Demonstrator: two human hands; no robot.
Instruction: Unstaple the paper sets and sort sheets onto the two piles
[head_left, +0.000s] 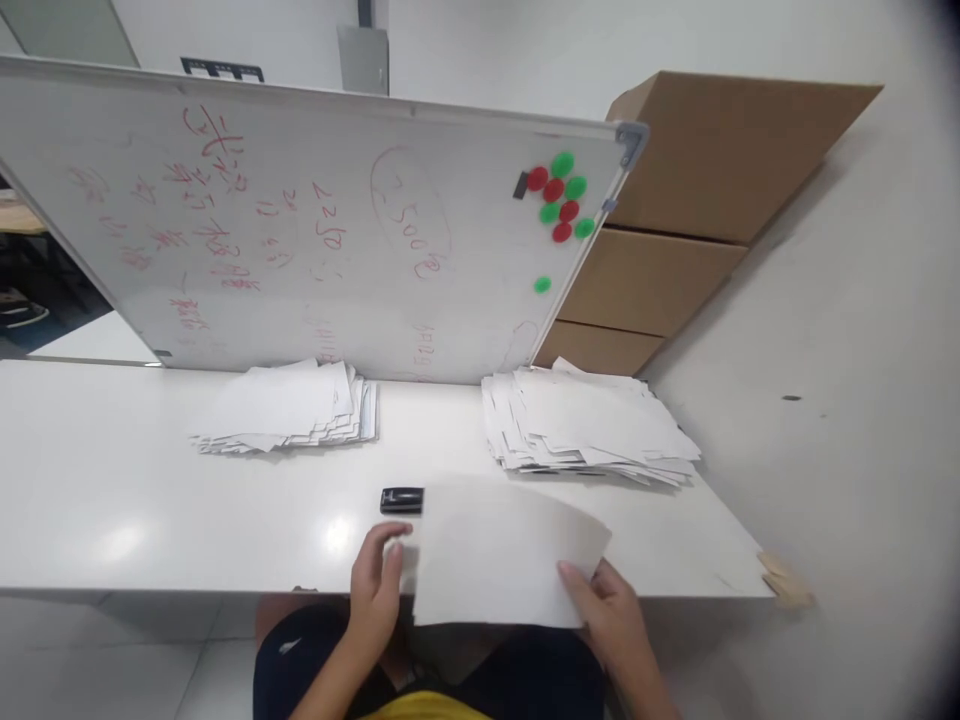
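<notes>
The left hand (379,585) and right hand (611,612) pinch a paper sheet (499,555) by its near edges, fingers closed on it; light and floppy, it probably creases easily.

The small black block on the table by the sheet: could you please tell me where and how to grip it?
Probably from above, pinching the black block across its narrow width, fingers on its front and back long faces. It lies flat and low, long axis left to right, and the sheet crowds its right end. The left hand is nearest.
</notes>
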